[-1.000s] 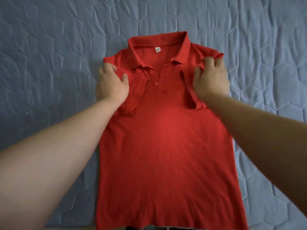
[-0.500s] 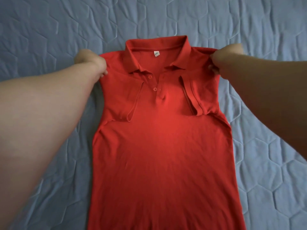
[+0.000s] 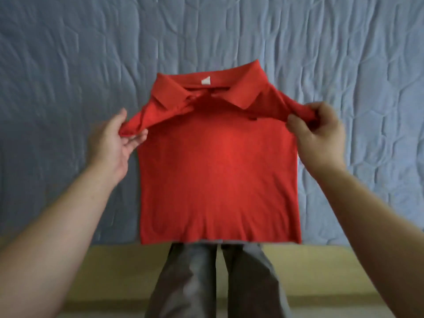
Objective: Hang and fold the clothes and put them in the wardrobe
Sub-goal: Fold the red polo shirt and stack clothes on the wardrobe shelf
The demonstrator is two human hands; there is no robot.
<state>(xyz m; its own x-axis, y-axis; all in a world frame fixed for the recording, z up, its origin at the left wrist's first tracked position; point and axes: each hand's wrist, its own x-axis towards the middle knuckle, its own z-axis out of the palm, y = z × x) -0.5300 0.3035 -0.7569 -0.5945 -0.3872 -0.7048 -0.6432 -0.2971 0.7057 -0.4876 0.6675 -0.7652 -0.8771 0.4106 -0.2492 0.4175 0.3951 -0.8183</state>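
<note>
Shirt shoulders pinched by left hand and right hand.

Polo shirt on quilt, spanning between left hand's fingers and right hand's fingers; collar beyond both.

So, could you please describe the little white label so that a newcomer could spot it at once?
Start at the blue quilted bedspread, then find the red polo shirt on it. Just inside the back of its collar sits the label, the only white patch on the all-red cloth.
</note>
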